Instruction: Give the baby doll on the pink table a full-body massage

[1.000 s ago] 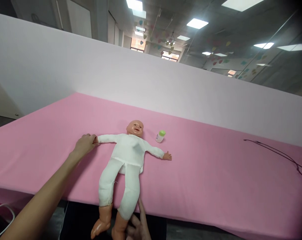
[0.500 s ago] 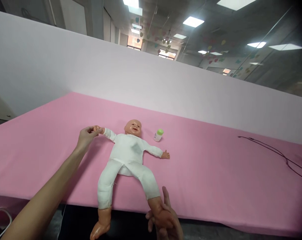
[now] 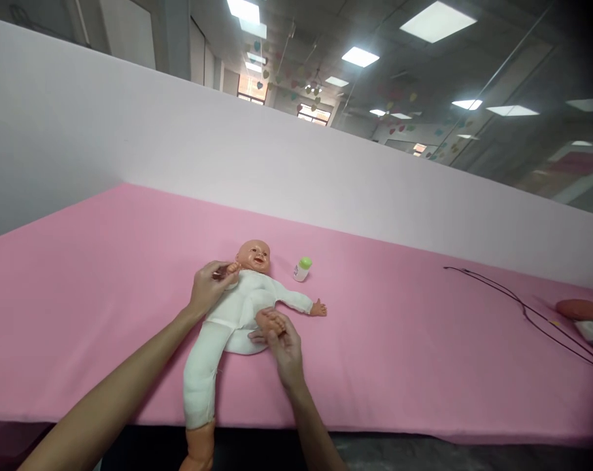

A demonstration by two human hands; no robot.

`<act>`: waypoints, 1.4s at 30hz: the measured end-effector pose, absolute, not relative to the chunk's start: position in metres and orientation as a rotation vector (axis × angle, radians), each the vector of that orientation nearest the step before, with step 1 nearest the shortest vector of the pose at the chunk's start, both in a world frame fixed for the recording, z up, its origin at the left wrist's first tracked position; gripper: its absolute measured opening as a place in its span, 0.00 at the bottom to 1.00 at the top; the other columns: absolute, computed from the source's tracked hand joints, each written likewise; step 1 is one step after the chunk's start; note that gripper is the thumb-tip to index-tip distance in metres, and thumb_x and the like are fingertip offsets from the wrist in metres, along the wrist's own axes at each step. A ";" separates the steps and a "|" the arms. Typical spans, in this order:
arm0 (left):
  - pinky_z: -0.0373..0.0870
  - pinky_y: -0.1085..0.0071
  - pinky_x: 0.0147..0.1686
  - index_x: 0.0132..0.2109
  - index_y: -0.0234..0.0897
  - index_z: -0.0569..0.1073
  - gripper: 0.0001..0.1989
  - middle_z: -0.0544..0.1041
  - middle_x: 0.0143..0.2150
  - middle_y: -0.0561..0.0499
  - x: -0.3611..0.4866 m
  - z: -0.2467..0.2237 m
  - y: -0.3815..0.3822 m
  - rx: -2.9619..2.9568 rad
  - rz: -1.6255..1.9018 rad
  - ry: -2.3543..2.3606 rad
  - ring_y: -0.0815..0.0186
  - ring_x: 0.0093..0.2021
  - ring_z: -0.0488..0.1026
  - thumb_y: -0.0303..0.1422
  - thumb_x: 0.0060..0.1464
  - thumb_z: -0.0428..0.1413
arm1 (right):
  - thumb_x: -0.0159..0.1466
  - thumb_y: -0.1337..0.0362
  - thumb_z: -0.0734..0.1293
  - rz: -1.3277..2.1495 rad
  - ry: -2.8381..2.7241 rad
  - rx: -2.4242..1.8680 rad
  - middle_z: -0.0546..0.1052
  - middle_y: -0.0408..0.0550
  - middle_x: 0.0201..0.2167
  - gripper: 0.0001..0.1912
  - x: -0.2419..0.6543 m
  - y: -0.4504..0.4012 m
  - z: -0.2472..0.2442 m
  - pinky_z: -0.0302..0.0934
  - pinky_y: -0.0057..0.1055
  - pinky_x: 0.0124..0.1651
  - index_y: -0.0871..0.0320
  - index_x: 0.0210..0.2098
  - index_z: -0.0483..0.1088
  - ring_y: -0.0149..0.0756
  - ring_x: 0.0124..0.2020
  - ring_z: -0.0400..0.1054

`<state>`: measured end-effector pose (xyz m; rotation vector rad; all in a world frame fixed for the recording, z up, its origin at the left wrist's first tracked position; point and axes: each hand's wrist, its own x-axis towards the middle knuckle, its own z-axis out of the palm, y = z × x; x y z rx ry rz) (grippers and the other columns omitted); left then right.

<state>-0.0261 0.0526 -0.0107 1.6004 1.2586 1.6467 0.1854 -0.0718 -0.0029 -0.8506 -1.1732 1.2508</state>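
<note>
A baby doll (image 3: 237, 302) in a white cloth suit lies face up on the pink-covered table (image 3: 384, 340). My left hand (image 3: 212, 286) is closed on the doll's hand, folded in beside its chin. Over the doll's belly, my right hand (image 3: 281, 337) grips the doll's foot, and that leg is bent up. The other leg stretches down past the table's front edge. The doll's free arm lies out to the right. A small bottle (image 3: 302, 269) with a green cap stands right of the doll's head.
A thin dark cable (image 3: 502, 292) curves over the right side of the table. At the far right edge lies a partly visible orange and white item (image 3: 585, 314). A white partition (image 3: 296, 170) rises behind the table.
My left hand has moved the doll's hand in toward its chin. My right hand has lifted the doll's foot from the table's front edge up over its belly. The view has shifted slightly right.
</note>
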 end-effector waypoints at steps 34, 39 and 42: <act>0.67 0.72 0.31 0.30 0.40 0.65 0.20 0.69 0.29 0.55 -0.052 -0.028 0.069 0.867 1.941 1.561 0.68 0.30 0.67 0.48 0.57 0.62 | 0.52 0.56 0.85 1.617 -1.350 -0.891 0.80 0.52 0.47 0.20 0.238 -0.146 0.025 0.71 0.37 0.40 0.50 0.43 0.85 0.44 0.42 0.75; 0.68 0.72 0.35 0.32 0.41 0.64 0.19 0.67 0.30 0.57 -0.057 -0.023 0.072 0.899 2.075 1.566 0.68 0.32 0.67 0.46 0.56 0.64 | 0.55 0.57 0.83 1.764 -1.464 -0.810 0.81 0.51 0.44 0.17 0.237 -0.170 0.030 0.69 0.46 0.53 0.46 0.45 0.86 0.48 0.47 0.76; 0.72 0.70 0.39 0.35 0.40 0.69 0.15 0.72 0.34 0.54 -0.044 -0.017 0.058 1.189 2.058 1.452 0.67 0.35 0.72 0.43 0.57 0.64 | 0.53 0.57 0.84 1.656 -1.387 -0.857 0.80 0.51 0.46 0.20 0.227 -0.155 0.042 0.69 0.45 0.54 0.47 0.45 0.86 0.49 0.50 0.74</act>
